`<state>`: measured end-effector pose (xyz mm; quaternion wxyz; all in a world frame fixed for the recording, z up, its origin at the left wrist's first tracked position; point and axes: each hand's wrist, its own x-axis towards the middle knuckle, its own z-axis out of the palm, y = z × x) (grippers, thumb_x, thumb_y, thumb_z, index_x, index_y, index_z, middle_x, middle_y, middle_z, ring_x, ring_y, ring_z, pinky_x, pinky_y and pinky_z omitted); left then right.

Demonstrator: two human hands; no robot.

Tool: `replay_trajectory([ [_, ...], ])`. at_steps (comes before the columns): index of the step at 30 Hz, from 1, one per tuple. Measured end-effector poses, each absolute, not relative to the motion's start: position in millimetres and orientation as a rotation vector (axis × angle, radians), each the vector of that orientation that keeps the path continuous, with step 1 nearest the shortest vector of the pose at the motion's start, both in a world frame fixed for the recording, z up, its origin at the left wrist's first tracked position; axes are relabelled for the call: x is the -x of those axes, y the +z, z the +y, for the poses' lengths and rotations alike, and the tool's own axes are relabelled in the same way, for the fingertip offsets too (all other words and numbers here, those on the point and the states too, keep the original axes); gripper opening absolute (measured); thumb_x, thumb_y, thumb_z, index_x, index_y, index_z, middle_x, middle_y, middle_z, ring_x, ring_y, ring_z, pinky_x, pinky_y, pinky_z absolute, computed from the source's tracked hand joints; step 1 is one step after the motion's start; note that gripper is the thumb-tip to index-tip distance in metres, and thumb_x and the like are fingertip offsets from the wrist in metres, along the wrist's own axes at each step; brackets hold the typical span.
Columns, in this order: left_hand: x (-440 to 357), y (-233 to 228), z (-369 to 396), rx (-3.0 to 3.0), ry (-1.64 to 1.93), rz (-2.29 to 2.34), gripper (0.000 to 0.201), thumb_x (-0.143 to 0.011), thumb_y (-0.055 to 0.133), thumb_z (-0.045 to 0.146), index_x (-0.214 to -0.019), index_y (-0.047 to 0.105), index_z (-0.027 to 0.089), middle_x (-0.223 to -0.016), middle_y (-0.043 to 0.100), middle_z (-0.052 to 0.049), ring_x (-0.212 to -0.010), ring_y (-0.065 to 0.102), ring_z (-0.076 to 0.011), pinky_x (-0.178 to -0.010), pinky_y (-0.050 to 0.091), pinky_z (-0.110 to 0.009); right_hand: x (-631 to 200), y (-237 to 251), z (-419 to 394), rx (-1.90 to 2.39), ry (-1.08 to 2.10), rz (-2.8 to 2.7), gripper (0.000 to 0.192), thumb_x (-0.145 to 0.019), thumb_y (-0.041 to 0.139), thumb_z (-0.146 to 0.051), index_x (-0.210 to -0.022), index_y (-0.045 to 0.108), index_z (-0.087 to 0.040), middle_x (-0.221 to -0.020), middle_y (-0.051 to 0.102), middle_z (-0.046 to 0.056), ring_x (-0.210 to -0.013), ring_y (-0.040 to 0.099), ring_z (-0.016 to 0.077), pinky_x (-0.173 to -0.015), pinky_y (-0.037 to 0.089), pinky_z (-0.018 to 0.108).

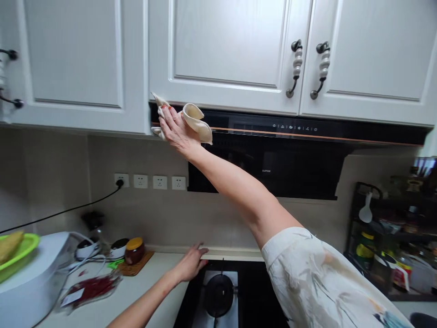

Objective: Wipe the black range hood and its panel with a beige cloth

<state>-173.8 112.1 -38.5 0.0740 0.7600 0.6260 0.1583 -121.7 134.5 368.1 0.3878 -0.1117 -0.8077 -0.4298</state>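
Observation:
Stretched up and across to the left, my right hand (178, 132) presses a cream cloth (195, 119) against the left end of the black range hood (239, 122). The cloth bunches around the fingers, and one fold curls up beside the thumb. Lower down, my left hand (191, 264) is over the counter beside the left rear corner of the black gas cooktop (252, 291). Its fingers are apart and nothing is in them; whether it rests on the surface I cannot tell.
White cabinets (225, 41) with drop handles hang directly above the hood. Left on the counter are a jar with a yellow lid (134, 250), a packaged red item (90, 288) and a white appliance (37, 278). A black cord (68, 210) runs to the wall sockets. A condiment rack (378, 232) stands right.

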Motion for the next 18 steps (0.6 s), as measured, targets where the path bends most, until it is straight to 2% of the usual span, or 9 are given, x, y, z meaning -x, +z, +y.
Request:
replay_trajectory([
  [1, 176.8, -43.6, 104.3, -2.275, 0.514, 1.84, 0.051, -0.099, 0.052, 0.029, -0.144, 0.067, 0.01, -0.16, 0.05, -0.026, -0.15, 0.051, -0.0344, -0.126, 0.038, -0.047, 132.8, 367.7, 132.8, 0.267, -1.077, -2.067, 0.083, -0.108, -0.007, -0.011, -0.114, 0.075, -0.001, -0.159, 0.051, 0.02, -0.162, 0.025, 0.035, -0.125, 0.027, 0.066],
  [3, 180.7, -50.0, 91.7, -2.257, 0.583, 1.788, 0.046, -0.099, 0.052, 0.029, -0.137, 0.071, 0.014, -0.153, 0.057, -0.022, -0.141, 0.058, -0.0324, -0.124, 0.041, -0.045, 151.8, 366.8, 129.0, 0.254, -1.055, -2.095, 0.086, -0.106, -0.011, -0.008, -0.113, 0.074, 0.0, -0.158, 0.053, 0.018, -0.162, 0.024, 0.034, -0.128, 0.025, 0.062],
  [6, 181.1, -51.9, 81.2, -2.236, 0.608, 1.776, 0.038, -0.098, 0.053, 0.029, -0.127, 0.075, 0.018, -0.141, 0.063, -0.019, -0.129, 0.064, -0.0311, -0.117, 0.047, -0.044, 168.5, 367.1, 125.9, 0.26, -1.041, -2.128, 0.07, -0.109, 0.001, -0.01, -0.133, 0.066, 0.001, -0.168, 0.041, 0.015, -0.163, 0.023, 0.0297, -0.135, 0.018, 0.051],
  [7, 180.1, -51.4, 79.9, -2.239, 0.589, 1.776, 0.036, -0.097, 0.053, 0.028, -0.124, 0.076, 0.018, -0.137, 0.065, -0.018, -0.126, 0.065, -0.0309, -0.115, 0.048, -0.043, 170.4, 367.7, 126.6, 0.263, -1.036, -2.137, 0.071, -0.108, 0.0, -0.01, -0.135, 0.065, 0.002, -0.169, 0.038, 0.016, -0.163, 0.022, 0.0291, -0.135, 0.017, 0.05],
  [9, 176.8, -49.9, 79.6, -2.252, 0.56, 1.763, 0.034, -0.097, 0.053, 0.026, -0.119, 0.076, 0.017, -0.128, 0.068, -0.017, -0.12, 0.066, -0.0297, -0.109, 0.05, -0.041, 168.2, 368.7, 131.2, 0.247, -1.026, -2.152, 0.087, -0.102, -0.014, -0.006, -0.129, 0.068, 0.005, -0.165, 0.042, 0.02, -0.165, 0.016, 0.0304, -0.132, 0.019, 0.055],
  [11, 172.6, -49.2, 80.2, -2.251, 0.559, 1.744, 0.035, -0.097, 0.052, 0.027, -0.121, 0.075, 0.017, -0.124, 0.069, -0.016, -0.117, 0.067, -0.0285, -0.107, 0.051, -0.039, 156.2, 367.5, 138.8, 0.234, -1.013, -2.132, 0.103, -0.091, -0.026, 0.001, -0.116, 0.074, 0.005, -0.156, 0.051, 0.025, -0.166, 0.005, 0.0309, -0.124, 0.025, 0.063],
  [13, 168.1, -50.1, 79.7, -2.24, 0.559, 1.715, 0.039, -0.098, 0.05, 0.029, -0.125, 0.074, 0.016, -0.124, 0.068, -0.016, -0.116, 0.067, -0.0281, -0.107, 0.05, -0.038, 133.0, 362.8, 147.5, 0.223, -1.019, -2.075, 0.105, -0.092, -0.026, -0.003, -0.116, 0.076, 0.002, -0.154, 0.053, 0.025, -0.166, -0.002, 0.0278, -0.123, 0.027, 0.063],
  [15, 164.4, -52.9, 78.0, -2.242, 0.529, 1.669, 0.042, -0.099, 0.048, 0.032, -0.129, 0.074, 0.015, -0.125, 0.068, -0.017, -0.117, 0.067, -0.029, -0.107, 0.05, -0.038, 99.3, 355.0, 155.3, 0.258, -1.046, -1.994, 0.099, -0.098, -0.02, -0.012, -0.13, 0.073, -0.002, -0.161, 0.047, 0.02, -0.166, 0.008, 0.0262, -0.126, 0.028, 0.059],
  [18, 162.2, -59.0, 76.3, -2.262, 0.492, 1.628, 0.044, -0.098, 0.05, 0.036, -0.128, 0.075, 0.016, -0.121, 0.069, -0.016, -0.116, 0.068, -0.0301, -0.105, 0.05, -0.038, 36.1, 340.7, 166.1, 0.393, -1.111, -1.877, 0.084, -0.104, -0.008, -0.016, -0.155, 0.058, -0.008, -0.17, 0.036, 0.015, -0.163, 0.027, 0.0263, -0.129, 0.033, 0.053],
])
